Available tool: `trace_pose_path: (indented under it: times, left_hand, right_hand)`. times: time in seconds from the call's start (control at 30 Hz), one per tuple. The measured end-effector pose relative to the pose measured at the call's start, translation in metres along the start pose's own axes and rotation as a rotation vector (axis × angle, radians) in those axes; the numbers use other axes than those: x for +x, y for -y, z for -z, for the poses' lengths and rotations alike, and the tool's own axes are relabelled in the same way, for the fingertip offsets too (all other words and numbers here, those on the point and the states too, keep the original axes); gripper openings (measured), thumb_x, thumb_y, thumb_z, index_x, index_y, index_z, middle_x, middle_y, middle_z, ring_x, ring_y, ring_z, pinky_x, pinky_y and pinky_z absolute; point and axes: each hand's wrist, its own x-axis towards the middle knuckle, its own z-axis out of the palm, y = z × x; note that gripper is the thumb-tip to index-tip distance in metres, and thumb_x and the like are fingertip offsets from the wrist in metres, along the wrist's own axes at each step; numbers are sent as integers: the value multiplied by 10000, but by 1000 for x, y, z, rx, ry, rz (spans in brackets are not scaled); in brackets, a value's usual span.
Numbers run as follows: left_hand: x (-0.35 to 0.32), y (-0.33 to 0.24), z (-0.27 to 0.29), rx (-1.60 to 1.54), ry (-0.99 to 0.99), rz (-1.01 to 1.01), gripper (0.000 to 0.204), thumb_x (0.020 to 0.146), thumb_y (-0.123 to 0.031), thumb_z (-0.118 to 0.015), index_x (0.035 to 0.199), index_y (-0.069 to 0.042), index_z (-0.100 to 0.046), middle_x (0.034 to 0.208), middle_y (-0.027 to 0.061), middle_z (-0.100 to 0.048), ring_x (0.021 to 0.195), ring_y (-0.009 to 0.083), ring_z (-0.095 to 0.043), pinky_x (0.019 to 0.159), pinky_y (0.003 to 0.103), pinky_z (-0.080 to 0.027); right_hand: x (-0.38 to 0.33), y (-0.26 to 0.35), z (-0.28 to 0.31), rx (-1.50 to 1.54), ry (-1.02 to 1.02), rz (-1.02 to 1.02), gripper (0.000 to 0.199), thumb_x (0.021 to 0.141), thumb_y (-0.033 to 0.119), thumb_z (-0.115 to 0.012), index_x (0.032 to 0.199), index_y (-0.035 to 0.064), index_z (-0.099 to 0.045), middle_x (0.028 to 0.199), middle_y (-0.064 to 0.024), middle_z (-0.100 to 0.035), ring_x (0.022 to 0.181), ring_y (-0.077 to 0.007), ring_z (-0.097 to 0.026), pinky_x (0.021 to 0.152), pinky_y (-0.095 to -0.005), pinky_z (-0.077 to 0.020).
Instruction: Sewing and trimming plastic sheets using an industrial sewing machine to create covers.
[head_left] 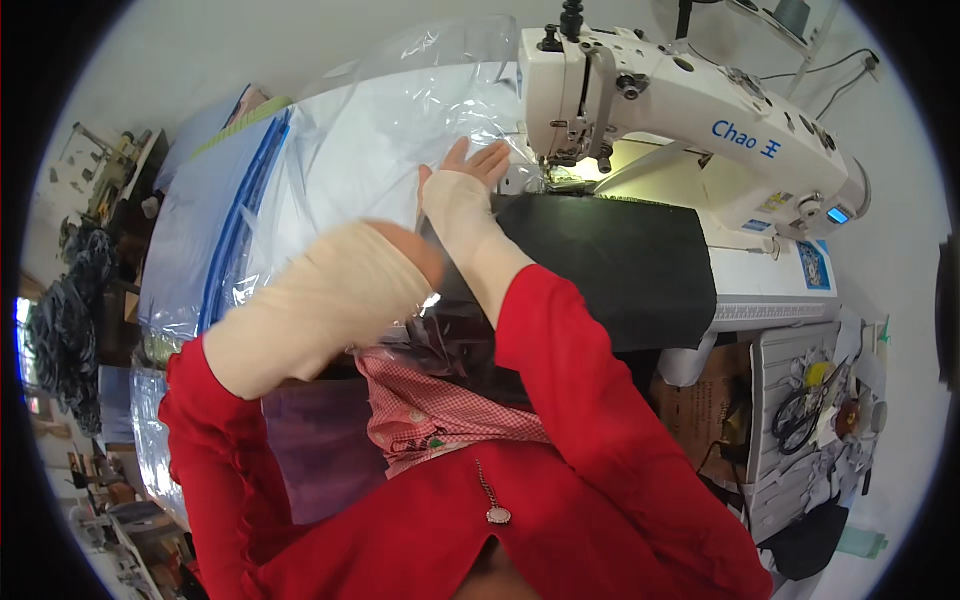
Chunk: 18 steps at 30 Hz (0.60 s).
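My right hand (pixel 468 163) lies with its fingers apart on a clear plastic sheet (pixel 330 150), just left of the needle area of a white sewing machine (pixel 670 115). The palm is partly hidden by a cream sleeve cover. Closer to me, my left hand (pixel 410 250) is bent inward over the plastic and smeared by motion, its fingers hidden. A black sheet of material (pixel 620 262) extends under the machine's lit needle area, to the right of my right wrist. Where the black sheet and the clear plastic meet is mostly covered by my arm.
Blue-edged plastic sheets (pixel 205 235) are stacked on the left. At the right, a grey tray (pixel 765 350) holds black scissors (pixel 797 420) and small odds and ends. A red-and-white checked cloth (pixel 425 410) lies at my lap. Dark bundled material (pixel 75 300) hangs far left.
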Motion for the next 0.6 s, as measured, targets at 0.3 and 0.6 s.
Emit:
trace_pose_path:
  times: [0.3,0.6]
  left_hand:
    - [3,-14,-49,-1068,-391,-825,197,727,-128,-574,810,51,-561,769,168,-557,786,302,-570,694,334,-476]
    - [44,-61,3,-678,211,-595,394,880,-360,-432,776,-2,-559,797,203,-566,803,347,-554,713,388,-448]
  right_hand:
    - [-139,-51,-19,1993,560,181,443,871,245,-464,1218,-28,-428,1207,-246,-463,1189,-297,-412,999,-378,-319]
    - [-172,-155,71,2143,1020,-533,540,896,469,-414,1147,-5,-479,1038,-113,-567,918,-216,-572,838,-341,-455]
